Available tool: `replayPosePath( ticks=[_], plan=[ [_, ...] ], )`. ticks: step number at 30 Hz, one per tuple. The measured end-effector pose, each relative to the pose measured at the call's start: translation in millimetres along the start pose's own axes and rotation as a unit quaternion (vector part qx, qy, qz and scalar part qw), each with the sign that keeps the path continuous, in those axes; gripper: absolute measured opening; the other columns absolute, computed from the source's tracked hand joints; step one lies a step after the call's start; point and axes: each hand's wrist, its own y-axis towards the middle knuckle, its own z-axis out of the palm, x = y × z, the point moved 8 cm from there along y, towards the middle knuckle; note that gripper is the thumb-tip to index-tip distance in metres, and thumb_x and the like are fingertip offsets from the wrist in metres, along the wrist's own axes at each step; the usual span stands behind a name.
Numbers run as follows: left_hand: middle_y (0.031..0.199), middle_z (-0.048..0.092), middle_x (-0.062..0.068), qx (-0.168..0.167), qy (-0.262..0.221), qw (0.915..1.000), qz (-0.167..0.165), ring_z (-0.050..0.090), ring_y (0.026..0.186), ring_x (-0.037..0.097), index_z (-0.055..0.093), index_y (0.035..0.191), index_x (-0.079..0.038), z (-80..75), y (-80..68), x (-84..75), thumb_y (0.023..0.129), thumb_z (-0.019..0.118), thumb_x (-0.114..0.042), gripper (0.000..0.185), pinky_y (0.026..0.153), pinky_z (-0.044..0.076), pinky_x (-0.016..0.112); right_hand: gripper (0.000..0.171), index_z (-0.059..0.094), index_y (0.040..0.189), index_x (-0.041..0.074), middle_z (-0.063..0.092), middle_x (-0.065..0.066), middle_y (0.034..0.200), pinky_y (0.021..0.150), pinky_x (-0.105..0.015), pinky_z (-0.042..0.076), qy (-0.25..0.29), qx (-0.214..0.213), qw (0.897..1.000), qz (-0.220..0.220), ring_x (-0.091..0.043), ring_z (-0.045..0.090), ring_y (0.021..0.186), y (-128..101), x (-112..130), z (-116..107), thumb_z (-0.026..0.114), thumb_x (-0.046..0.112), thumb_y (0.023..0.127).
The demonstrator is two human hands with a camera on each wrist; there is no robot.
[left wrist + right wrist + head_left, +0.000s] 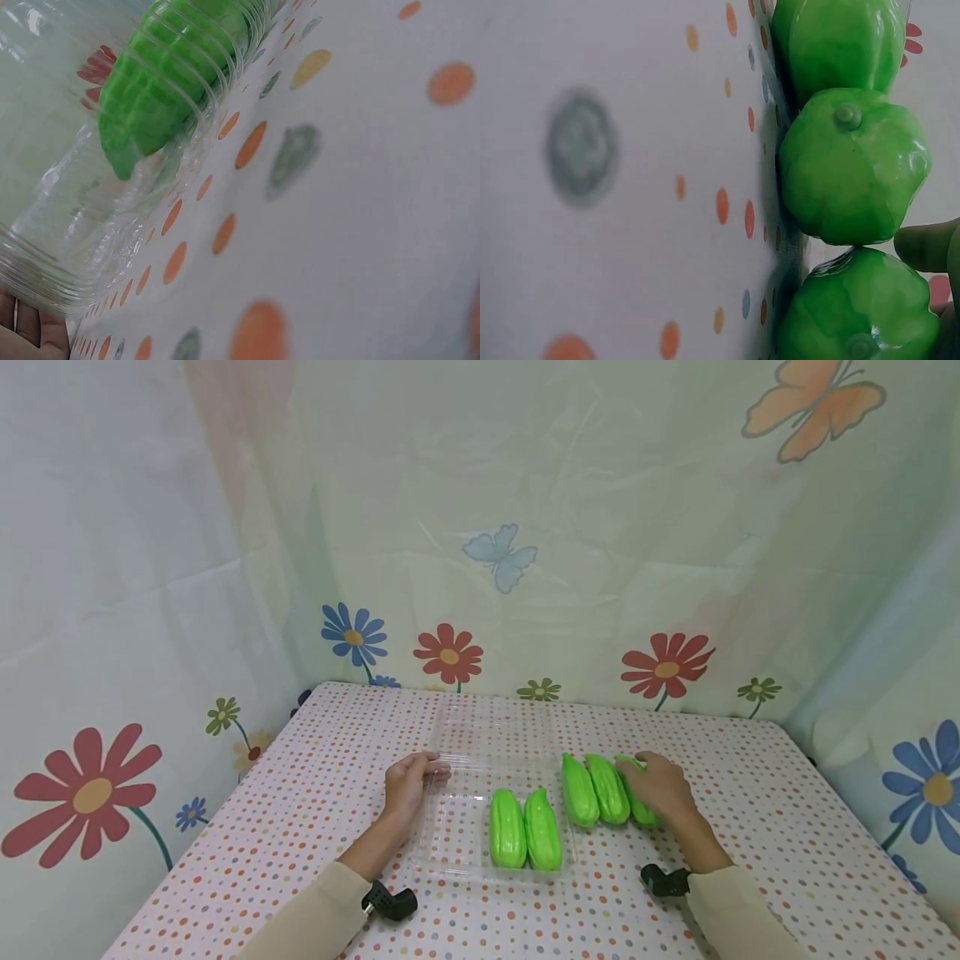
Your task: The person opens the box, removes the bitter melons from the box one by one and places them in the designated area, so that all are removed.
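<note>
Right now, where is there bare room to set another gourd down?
Free: the tray's left half, between the left hand and the two gourds inside. Crowded: right of the tray, where three gourds lie packed under the right hand.

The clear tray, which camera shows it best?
The head view: the whole clear tray shows, with two green gourds in it and the left hand holding its edge. The left wrist view shows only a ribbed corner close up. The right wrist view shows no tray that I can make out.

Dotted tablecloth (750,827) — flowered curtain walls (600,568)
</note>
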Motion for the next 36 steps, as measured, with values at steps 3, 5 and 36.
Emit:
replayPosePath(
  ticks=[3,5,36],
  plan=[
    [0.093,0.075,0.015,-0.001,0.0,1.0,0.002,0.075,0.09,0.027,0.058,0.12,0.016,-0.2,-0.9,-0.5,0.099,0.043,-0.005,0.034,0.081,0.064,0.03,0.076,0.038,0.146,-0.015,0.041,-0.04,0.146,0.101,-0.069,0.044,0.0,-0.001,1.0,0.004,-0.059,0.042,0.131,-1.4,0.1,-0.9,0.043,0.047,0.103],
    [0.093,0.075,0.015,-0.001,-0.001,1.0,0.004,0.075,0.087,0.023,0.058,0.12,0.017,-0.2,-1.6,-0.5,0.099,0.043,-0.005,0.034,0.081,0.064,0.03,0.076,0.038,0.146,-0.015,0.04,-0.04,0.146,0.101,-0.07,0.043,0.002,-0.002,1.0,0.009,-0.059,0.041,0.131,-2.5,0.1,-1.7,0.043,0.048,0.103],
    [0.094,0.075,0.016,-0.001,-0.004,1.0,0.005,0.075,0.086,0.021,0.057,0.121,0.017,0.6,-0.3,-0.4,0.099,0.044,-0.005,0.034,0.082,0.064,0.031,0.087,0.03,0.152,-0.01,0.036,-0.038,0.151,0.098,-0.076,0.041,-0.028,-0.015,0.999,0.01,-0.062,0.037,0.132,-23.3,42.7,-24.3,0.044,0.059,0.1]
  ],
)
